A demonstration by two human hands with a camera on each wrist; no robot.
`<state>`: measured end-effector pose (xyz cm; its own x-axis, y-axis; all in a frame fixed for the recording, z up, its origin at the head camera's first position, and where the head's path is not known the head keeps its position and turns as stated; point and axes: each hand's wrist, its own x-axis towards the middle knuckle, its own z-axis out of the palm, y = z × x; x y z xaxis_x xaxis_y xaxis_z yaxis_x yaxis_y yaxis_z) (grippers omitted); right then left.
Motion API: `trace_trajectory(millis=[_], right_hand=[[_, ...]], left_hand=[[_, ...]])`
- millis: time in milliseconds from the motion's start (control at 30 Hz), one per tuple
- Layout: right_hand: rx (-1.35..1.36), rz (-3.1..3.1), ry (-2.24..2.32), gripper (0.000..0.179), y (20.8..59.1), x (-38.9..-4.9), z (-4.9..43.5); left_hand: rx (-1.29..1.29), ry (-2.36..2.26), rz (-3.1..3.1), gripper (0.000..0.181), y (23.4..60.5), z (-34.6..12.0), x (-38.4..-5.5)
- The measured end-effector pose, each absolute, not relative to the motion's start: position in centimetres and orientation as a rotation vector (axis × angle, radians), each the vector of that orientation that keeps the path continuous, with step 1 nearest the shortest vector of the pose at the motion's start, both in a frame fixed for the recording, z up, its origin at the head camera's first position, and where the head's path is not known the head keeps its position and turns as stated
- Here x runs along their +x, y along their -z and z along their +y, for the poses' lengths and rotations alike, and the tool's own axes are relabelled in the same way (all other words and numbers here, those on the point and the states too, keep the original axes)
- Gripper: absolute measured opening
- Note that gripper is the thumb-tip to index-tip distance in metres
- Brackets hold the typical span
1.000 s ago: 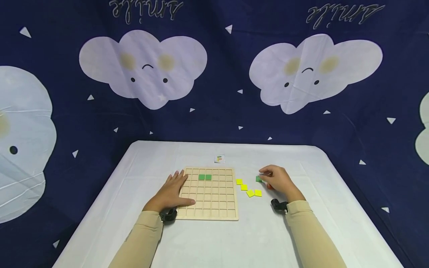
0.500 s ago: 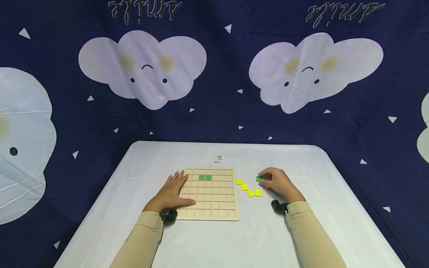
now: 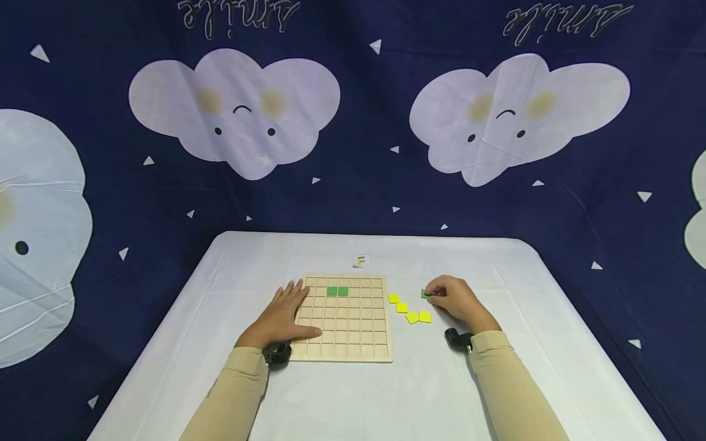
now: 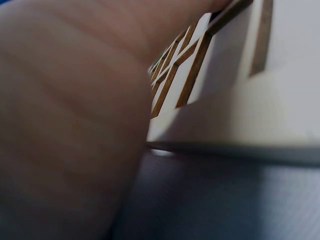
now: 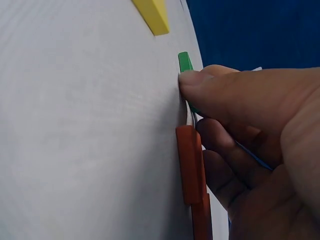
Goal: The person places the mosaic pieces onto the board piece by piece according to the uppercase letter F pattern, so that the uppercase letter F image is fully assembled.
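A wooden grid board (image 3: pixel 349 338) lies on the table, with two green square tiles (image 3: pixel 337 291) side by side in its upper rows. My left hand (image 3: pixel 278 320) rests on the board's left edge, fingers spread and thumb reaching over the lower cells. To the right of the board, my right hand (image 3: pixel 458 299) pinches another green tile (image 5: pixel 184 61) between thumb and forefinger, close over the white cloth. Beneath that hand, red-orange tiles (image 5: pixel 189 162) show in the right wrist view, one overlapping another; the palm hides them in the head view.
Several yellow tiles (image 3: pixel 412 318) lie loose between the board and my right hand. Behind the board is a small printed card (image 3: pixel 361 261) with a coloured pattern. A white cloth covers the table (image 3: pixel 342 404), and a dark blue curtain (image 3: pixel 364 196) with clouds hangs beyond it.
The right fingers have closed in on the green tile and now cover more of it. My left hand and the board have stayed in place.
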<state>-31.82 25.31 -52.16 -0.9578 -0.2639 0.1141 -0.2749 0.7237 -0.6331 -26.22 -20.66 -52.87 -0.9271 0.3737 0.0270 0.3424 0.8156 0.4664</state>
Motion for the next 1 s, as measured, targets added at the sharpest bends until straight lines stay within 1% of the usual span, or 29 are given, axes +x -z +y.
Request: trace_trajectory(millis=[200, 700, 1000], right_hand=[[0.485, -2.896, -1.024, 0.014, 52.0, -31.8, 25.2], [0.452, -2.867, -1.059, 0.012, 52.1, -31.7, 24.9], [0.465, -2.845, -1.126, 0.009, 52.3, -32.1, 23.2]], left_hand=[[0.581, -0.737, 2.934, 0.123, 53.0, -20.7, -26.3], [0.583, -0.708, 2.915, 0.123, 53.0, -20.8, -26.5], [0.58, -0.722, 2.92, 0.124, 53.1, -20.8, -26.5]])
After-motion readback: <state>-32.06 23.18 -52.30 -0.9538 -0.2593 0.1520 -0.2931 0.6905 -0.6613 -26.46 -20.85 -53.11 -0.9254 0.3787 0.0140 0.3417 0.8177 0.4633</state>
